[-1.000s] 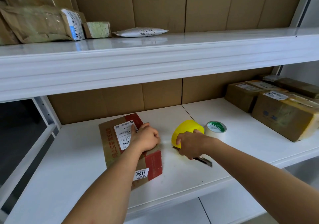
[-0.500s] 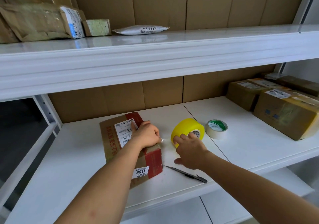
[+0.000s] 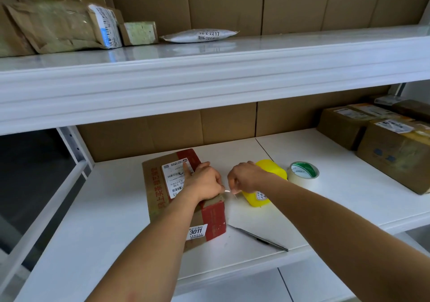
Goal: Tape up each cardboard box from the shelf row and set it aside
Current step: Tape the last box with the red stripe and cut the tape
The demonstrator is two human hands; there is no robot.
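Observation:
A brown cardboard box (image 3: pixel 158 192) with red tape bands, a white shipping label and a "3011" sticker lies on the lower white shelf (image 3: pixel 290 152). My left hand (image 3: pixel 206 181) rests on its top right edge, fingers curled and pinching a small strip of clear tape. My right hand (image 3: pixel 247 177) is just right of the box, fingers pinching the same tape end in front of the yellow tape roll (image 3: pixel 267 194). A dark utility knife (image 3: pixel 260 238) lies on the shelf near the front edge, right of the box.
A white tape roll with a green core (image 3: pixel 303 173) stands right of the yellow roll. Several taped boxes (image 3: pixel 393 152) sit at the far right. The upper shelf (image 3: pixel 209 69) overhangs, holding padded mailers (image 3: pixel 62 25) and a white pouch (image 3: pixel 200 35).
My right hand has let go of the knife, which now lies on the shelf, and moved left over the yellow roll to the tape end by my left hand.

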